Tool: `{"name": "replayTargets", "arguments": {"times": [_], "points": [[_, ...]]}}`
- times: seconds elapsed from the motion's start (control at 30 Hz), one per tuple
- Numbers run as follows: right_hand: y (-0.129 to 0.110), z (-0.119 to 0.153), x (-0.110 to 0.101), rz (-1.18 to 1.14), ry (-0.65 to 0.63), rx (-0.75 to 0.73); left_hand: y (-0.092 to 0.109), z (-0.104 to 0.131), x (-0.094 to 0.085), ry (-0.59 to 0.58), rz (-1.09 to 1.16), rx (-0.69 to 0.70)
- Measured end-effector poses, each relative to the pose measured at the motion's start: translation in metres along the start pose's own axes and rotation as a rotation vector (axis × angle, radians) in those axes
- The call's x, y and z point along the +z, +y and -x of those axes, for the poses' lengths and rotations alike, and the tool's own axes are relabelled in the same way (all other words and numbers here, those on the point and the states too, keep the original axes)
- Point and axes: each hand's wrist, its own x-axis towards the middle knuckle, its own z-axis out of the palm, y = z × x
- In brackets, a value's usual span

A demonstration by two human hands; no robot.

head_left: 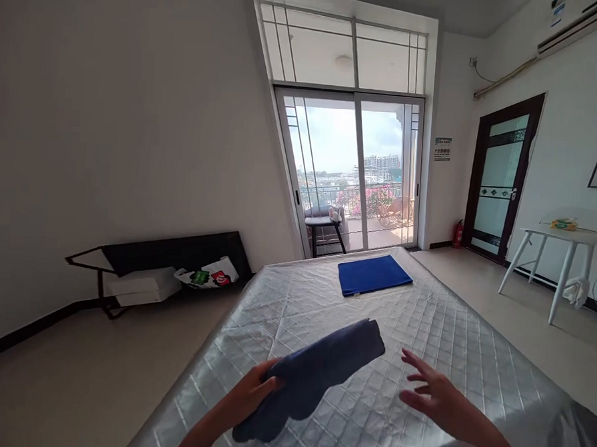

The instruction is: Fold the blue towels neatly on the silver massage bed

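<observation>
A folded dark blue cloth (321,371), perhaps a garment, hangs in the air above the bed. My left hand (257,391) grips its near left end, thumb on top and fingers hidden beneath. To the right of the cloth, my right hand (432,394) is apart from it, fingers spread and holding nothing. Below both hands lies the bed's silver-grey quilted cover (368,414). Farther back on the bed, a bright blue flat folded piece (374,275) with a small pale tag at its near edge rests on the cover.
Left of the bed stands a low black bench (177,250) with white boxes (145,285) and a printed bag (208,273). A dark stool (323,223) is by the sliding glass door (351,173). At right are a white chair (565,234) and a fire extinguisher (458,233).
</observation>
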Motion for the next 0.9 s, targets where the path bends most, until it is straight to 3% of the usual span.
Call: {"name": "replayTargets", "arguments": {"times": [0.1, 0.13, 0.23, 0.3, 0.4, 0.5, 0.57, 0.73, 0.9], "points": [[-0.019, 0.003, 0.026, -0.21, -0.026, -0.062, 0.029, 0.023, 0.02, -0.14, 0.13, 0.077], [-0.023, 0.005, 0.033, -0.245, 0.01, -0.071, 0.039, 0.028, 0.026, -0.121, 0.112, 0.099], [-0.033, 0.014, 0.048, -0.305, 0.14, -0.144, 0.069, 0.04, 0.05, 0.136, -0.015, 0.216], [-0.038, 0.021, 0.053, -0.309, 0.157, -0.217, 0.093, 0.052, 0.069, 0.303, -0.068, 0.351], [-0.043, 0.033, 0.053, -0.241, 0.125, -0.31, 0.132, 0.072, 0.097, 0.429, -0.096, 0.502], [-0.046, 0.041, 0.049, -0.167, 0.101, -0.385, 0.157, 0.082, 0.113, 0.561, -0.07, 0.48], [-0.047, 0.042, 0.045, -0.126, 0.081, -0.412, 0.161, 0.085, 0.113, 0.572, -0.016, 0.455], [-0.051, 0.042, 0.034, 0.014, -0.084, -0.459, 0.149, 0.091, 0.095, 0.451, 0.121, 0.493], [-0.053, 0.045, 0.03, 0.113, -0.209, -0.489, 0.142, 0.109, 0.087, 0.551, 0.134, 0.43]]}}
